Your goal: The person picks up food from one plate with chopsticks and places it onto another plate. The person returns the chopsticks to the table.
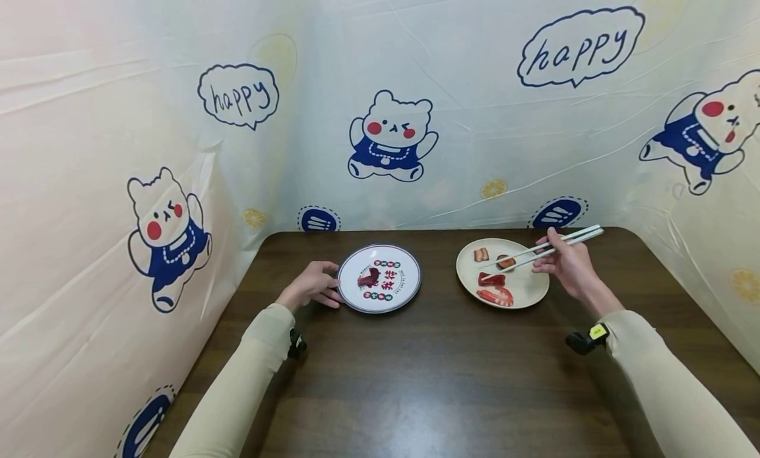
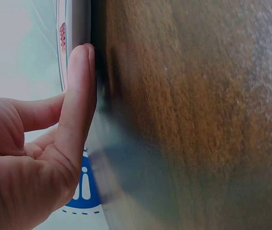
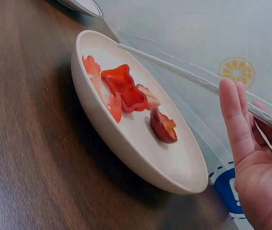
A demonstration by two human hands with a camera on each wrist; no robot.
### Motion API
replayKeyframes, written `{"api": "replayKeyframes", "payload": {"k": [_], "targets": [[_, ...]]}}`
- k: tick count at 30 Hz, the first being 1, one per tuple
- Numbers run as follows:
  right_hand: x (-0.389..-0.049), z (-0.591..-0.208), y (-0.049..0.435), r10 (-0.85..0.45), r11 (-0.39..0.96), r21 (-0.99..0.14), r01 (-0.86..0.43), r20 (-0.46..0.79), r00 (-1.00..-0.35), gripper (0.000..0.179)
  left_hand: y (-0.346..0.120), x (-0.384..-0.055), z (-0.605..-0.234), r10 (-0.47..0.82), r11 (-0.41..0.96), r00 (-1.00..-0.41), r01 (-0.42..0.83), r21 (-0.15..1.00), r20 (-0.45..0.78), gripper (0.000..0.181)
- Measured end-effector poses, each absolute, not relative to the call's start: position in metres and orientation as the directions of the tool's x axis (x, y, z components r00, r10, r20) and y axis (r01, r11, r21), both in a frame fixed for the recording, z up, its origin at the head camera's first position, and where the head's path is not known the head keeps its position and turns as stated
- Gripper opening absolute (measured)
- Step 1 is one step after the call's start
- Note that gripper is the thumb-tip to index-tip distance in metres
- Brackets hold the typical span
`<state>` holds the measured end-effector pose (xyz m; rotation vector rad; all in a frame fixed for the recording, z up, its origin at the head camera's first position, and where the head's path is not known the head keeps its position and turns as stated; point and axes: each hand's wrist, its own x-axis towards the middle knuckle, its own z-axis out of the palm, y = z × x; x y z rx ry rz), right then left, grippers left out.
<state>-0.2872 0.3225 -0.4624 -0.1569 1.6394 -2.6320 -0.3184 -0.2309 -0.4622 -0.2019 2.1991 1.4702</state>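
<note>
On the left, a white plate (image 1: 375, 255) with a blue rim and a red printed design lies on the table. My left hand (image 1: 313, 285) is at its left edge, with straight fingers (image 2: 77, 81) touching the rim. My right hand (image 1: 567, 263) grips a pair of white chopsticks (image 1: 578, 235), their tips reaching over a cream plate (image 1: 534, 293). On that plate lie a shrimp (image 1: 495, 297), a red meat-like slice (image 1: 491, 280), a small striped piece (image 1: 481, 254) and a brown mushroom-like piece (image 3: 163, 126). The chopstick tips overlap the food in the head view, with nothing pinched between them.
Both plates stand on the far half of a dark brown wooden table (image 1: 404, 379). A pale cloth (image 1: 475, 148) printed with bears and "happy" bubbles hangs behind and at both sides. Black cameras (image 1: 584, 341) sit on the wrists.
</note>
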Motion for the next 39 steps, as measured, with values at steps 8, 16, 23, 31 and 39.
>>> {"api": "replayKeyframes", "payload": {"k": [8, 16, 23, 31, 39], "targets": [[-0.283, -0.467, 0.332, -0.092, -0.453, -0.891, -0.022, 0.072, -0.993, 0.038, -0.232, -0.319, -0.462, 0.141, 0.414, -0.874, -0.374, 0.830, -0.465, 0.056], [-0.278, -0.471, 0.336, -0.080, -0.427, -0.903, -0.048, 0.090, -0.993, 0.036, -0.231, -0.319, -0.462, 0.138, 0.420, -0.875, -0.372, 0.828, -0.464, 0.055], [-0.276, -0.472, 0.336, -0.077, -0.418, -0.907, -0.041, 0.080, -0.994, 0.034, -0.231, -0.320, -0.461, 0.136, 0.423, -0.872, -0.377, 0.824, -0.469, 0.055], [-0.275, -0.474, 0.334, -0.030, -0.368, -0.928, -0.066, 0.083, -0.996, 0.033, -0.230, -0.320, -0.461, 0.134, 0.426, -0.872, -0.379, 0.822, -0.471, 0.056], [-0.277, -0.476, 0.332, -0.010, -0.340, -0.936, -0.092, 0.101, -0.995, 0.034, -0.230, -0.320, -0.462, 0.131, 0.423, -0.870, -0.385, 0.820, -0.475, 0.056]]}}
